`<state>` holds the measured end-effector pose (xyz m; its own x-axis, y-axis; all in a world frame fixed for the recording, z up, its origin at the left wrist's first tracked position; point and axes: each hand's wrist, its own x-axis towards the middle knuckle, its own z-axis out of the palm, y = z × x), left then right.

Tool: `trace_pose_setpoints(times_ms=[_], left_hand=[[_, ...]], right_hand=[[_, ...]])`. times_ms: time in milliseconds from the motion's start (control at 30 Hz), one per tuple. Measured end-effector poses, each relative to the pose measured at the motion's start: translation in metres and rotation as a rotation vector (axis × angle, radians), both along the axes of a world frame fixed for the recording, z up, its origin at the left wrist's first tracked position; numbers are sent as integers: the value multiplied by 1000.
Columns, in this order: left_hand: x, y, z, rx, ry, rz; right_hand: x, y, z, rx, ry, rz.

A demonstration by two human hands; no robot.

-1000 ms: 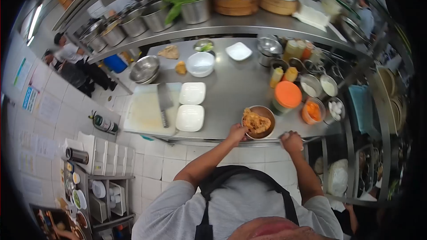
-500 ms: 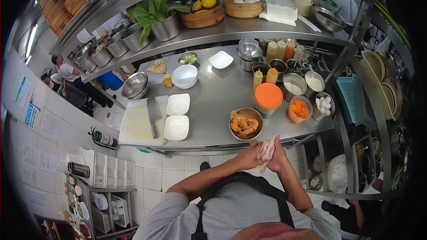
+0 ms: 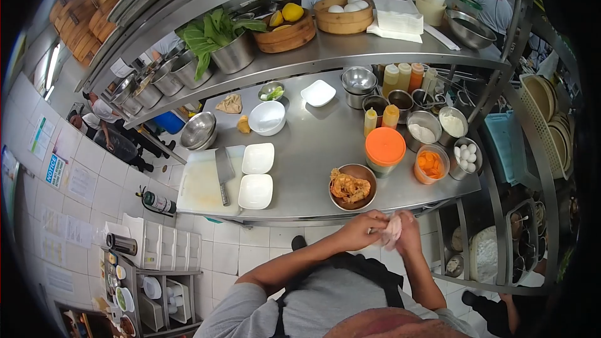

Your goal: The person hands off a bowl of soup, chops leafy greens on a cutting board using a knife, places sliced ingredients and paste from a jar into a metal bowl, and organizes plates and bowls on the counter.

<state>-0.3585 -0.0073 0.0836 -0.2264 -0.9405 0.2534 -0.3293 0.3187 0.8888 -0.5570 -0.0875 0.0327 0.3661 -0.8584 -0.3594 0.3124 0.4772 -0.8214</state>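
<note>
My left hand is closed on one side of a pale, crumpled piece that looks like a thin glove or cloth. My right hand holds the same piece from the other side, its fingers bent around it. Both hands are in front of the table's near edge. Just beyond them, a metal bowl holds fried, golden-brown food. Behind and to the right of that bowl stands a container with an orange lid.
Two square white dishes sit beside a cutting board with a cleaver. A tub of orange pieces and a bowl of eggs stand at the right. A metal shelf spans the back. Other people are at the far left and right.
At first my left hand was at the bowl and my right hand on the table edge. Both have come together in front of the table, around the pale piece. The view has shifted.
</note>
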Motion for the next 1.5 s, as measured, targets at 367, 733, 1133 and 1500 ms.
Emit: trace_pose_setpoints(times_ms=[367,733,1133,1500], left_hand=[[203,144,9,368,257,748],[378,165,-49,95,-657,1032],[440,82,-116,-14,-768,601],[365,21,-139,-118,-636,568]], right_hand=[[18,-93,-106,-1055,1259,505],[112,-64,42,-933,1123,96],[142,-38,-11,-435,1311,66],[114,-56,-49,-641,1323,-171]])
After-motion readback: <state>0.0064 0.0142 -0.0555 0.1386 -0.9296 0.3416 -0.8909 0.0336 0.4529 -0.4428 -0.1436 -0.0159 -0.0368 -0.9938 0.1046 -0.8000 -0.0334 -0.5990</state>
